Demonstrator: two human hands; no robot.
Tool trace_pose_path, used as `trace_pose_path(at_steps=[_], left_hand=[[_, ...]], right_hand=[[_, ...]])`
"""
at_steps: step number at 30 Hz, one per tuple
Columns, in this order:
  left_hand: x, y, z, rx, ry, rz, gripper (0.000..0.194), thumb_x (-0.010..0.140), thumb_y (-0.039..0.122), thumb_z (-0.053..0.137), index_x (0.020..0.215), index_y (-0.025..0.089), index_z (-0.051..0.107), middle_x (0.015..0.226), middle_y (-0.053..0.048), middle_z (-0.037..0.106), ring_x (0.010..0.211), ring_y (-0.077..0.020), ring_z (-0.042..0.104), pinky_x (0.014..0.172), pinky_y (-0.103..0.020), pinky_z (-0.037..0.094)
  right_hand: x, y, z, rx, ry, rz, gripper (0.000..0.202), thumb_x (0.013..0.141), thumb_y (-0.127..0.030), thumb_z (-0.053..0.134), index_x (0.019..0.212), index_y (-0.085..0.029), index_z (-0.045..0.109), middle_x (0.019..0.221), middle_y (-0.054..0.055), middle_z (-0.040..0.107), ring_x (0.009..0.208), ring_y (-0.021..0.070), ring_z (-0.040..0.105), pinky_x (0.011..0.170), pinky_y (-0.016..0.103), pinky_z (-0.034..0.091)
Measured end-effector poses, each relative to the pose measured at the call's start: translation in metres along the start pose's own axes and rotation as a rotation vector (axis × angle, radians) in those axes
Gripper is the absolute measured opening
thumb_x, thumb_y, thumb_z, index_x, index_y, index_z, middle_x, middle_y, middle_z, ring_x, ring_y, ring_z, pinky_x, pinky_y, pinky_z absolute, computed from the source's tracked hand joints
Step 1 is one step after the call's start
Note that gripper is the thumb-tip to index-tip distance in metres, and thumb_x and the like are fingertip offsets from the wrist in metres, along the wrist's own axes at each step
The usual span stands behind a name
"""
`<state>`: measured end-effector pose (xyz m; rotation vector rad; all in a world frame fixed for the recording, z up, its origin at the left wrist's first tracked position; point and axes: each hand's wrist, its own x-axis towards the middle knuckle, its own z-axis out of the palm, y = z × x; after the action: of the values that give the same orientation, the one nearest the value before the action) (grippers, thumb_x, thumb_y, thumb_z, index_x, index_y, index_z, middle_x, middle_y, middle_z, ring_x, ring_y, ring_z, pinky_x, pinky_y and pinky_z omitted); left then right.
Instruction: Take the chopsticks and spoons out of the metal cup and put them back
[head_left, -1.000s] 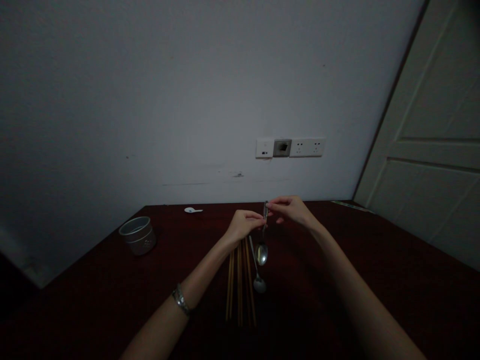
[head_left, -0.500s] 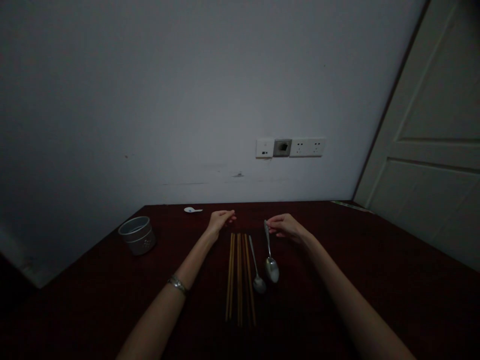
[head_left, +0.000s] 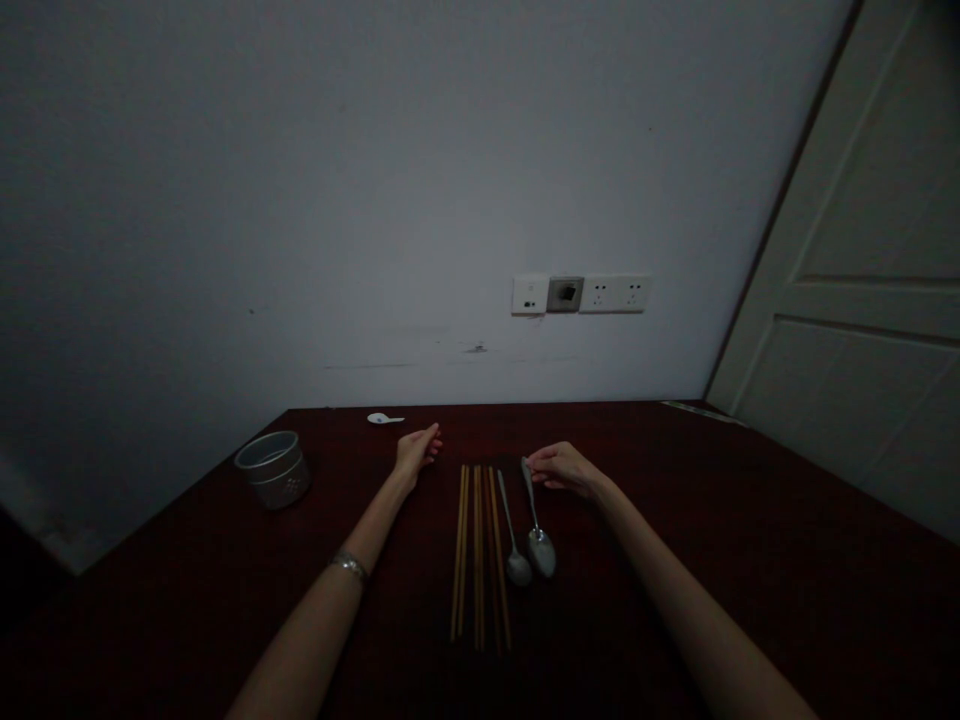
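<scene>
My right hand (head_left: 564, 468) pinches the handle end of a large metal spoon (head_left: 541, 553), whose bowl points toward me. Left of it lies a smaller long-handled metal spoon (head_left: 518, 568). Several wooden chopsticks (head_left: 478, 560) lie side by side, running away from me, to the left of both spoons. My left hand (head_left: 418, 452) hovers beyond and left of the chopsticks, its fingers curled together with nothing visible in them. A white soup spoon (head_left: 385, 419) rests near the table's back edge, beyond my left hand.
A grey metal pot-like container (head_left: 273, 470) stands on the dark red table (head_left: 352, 640) at the left. Behind the table rises a wall with sockets (head_left: 600, 294). A pale panelled door (head_left: 862, 300) is at the right, and a thin strip (head_left: 701, 412) lies at the back right corner.
My right hand has drawn the large spoon slightly left and toward me, closer alongside the smaller spoon. My left hand has moved left, away from the chopsticks.
</scene>
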<state>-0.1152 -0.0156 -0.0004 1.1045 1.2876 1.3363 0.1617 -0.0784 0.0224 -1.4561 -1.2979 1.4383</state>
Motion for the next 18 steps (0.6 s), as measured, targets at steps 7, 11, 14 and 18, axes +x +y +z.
trace_pose_path(at_steps=[7,11,14,18], left_hand=[[-0.004,0.001,0.002,0.044,-0.033,0.046,0.046,0.058,0.053,0.064,0.074,0.01,0.062,0.059,-0.003,0.058,0.046,-0.0067,0.046,0.041,-0.018,0.035],[-0.004,0.0,0.002,0.051,-0.038,0.056,0.046,0.059,0.053,0.063,0.074,0.01,0.062,0.058,-0.002,0.056,0.046,-0.0067,0.046,0.039,-0.018,0.035],[-0.004,-0.001,0.001,0.045,-0.046,0.061,0.046,0.058,0.053,0.063,0.073,0.01,0.062,0.058,-0.002,0.056,0.046,-0.0067,0.045,0.039,-0.018,0.035],[-0.004,-0.001,0.002,0.059,-0.044,0.066,0.044,0.058,0.053,0.064,0.072,0.011,0.062,0.058,-0.003,0.057,0.046,-0.0071,0.045,0.039,-0.018,0.035]], right_hand=[[0.007,0.005,0.003,-0.064,0.024,0.003,0.014,0.067,-0.023,0.07,0.068,-0.01,0.065,0.057,0.002,0.064,0.048,0.006,0.057,0.042,0.012,0.044],[0.015,0.008,0.006,-0.129,0.072,0.019,0.018,0.064,-0.025,0.072,0.06,-0.01,0.063,0.047,0.001,0.06,0.041,0.0063,0.054,0.04,0.013,0.044],[0.018,0.008,0.009,-0.18,0.103,0.027,0.018,0.063,-0.024,0.072,0.057,-0.01,0.062,0.043,0.0,0.058,0.039,0.0068,0.053,0.038,0.013,0.043],[0.018,0.007,0.014,-0.26,0.168,0.026,0.018,0.065,-0.018,0.068,0.051,-0.012,0.059,0.041,-0.001,0.056,0.037,0.0075,0.052,0.036,0.014,0.042]])
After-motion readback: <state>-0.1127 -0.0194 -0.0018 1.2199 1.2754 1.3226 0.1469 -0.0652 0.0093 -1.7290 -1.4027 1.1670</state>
